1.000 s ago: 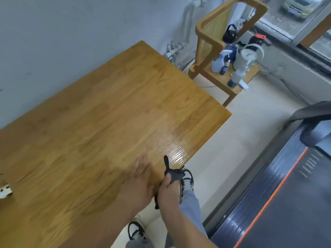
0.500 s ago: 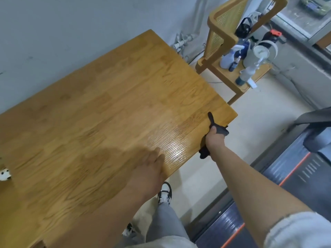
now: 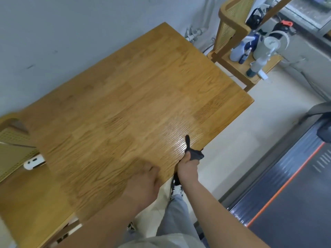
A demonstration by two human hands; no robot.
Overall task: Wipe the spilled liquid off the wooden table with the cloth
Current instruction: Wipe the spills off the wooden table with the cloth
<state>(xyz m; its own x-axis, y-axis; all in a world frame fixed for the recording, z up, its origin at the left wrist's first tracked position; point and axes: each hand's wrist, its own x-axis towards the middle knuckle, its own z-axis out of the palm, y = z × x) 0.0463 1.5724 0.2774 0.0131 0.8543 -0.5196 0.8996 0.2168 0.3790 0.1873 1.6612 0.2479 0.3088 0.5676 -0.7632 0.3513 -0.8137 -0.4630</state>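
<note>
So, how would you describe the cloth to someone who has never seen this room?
Find the big wooden table against the grey wall, then follow its near edge. There the right hand grips a small cloth at that edge. It is the only dark grey, crumpled thing there, with one thin strip sticking out over the shiny wood.

No legible text or labels anywhere.

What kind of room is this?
Probably a room at home: a wooden table stands by a grey wall, spray bottles sit on a wooden chair, and something like a treadmill lies on the floor.
</note>
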